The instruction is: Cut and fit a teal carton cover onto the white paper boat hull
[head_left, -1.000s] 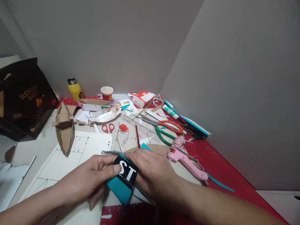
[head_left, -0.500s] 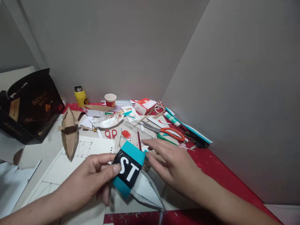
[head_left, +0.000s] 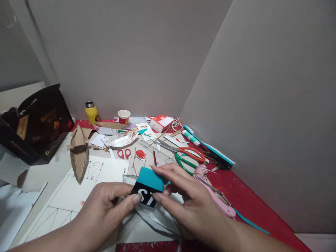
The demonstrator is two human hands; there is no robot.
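Both hands grip one teal and black piece of card with white letters, bent across at the black band. My left hand pinches its left edge, thumb on the black part. At its right side my right hand has fingers on the teal top and thumb by the letters. Below and behind the card lies a pale, pointed, boat-like paper shape, partly hidden by the card and hands. A brown cardboard boat lies on the drawn paper sheet to the left.
Orange-and-green scissors, red-handled scissors and a pink tool lie around the hands. Further back stand a yellow bottle, a paper cup and a black box. A glue tube is at right.
My right hand has come in from beside the card and now holds its right side. The card has turned and is more folded, with its lower teal part out of sight.
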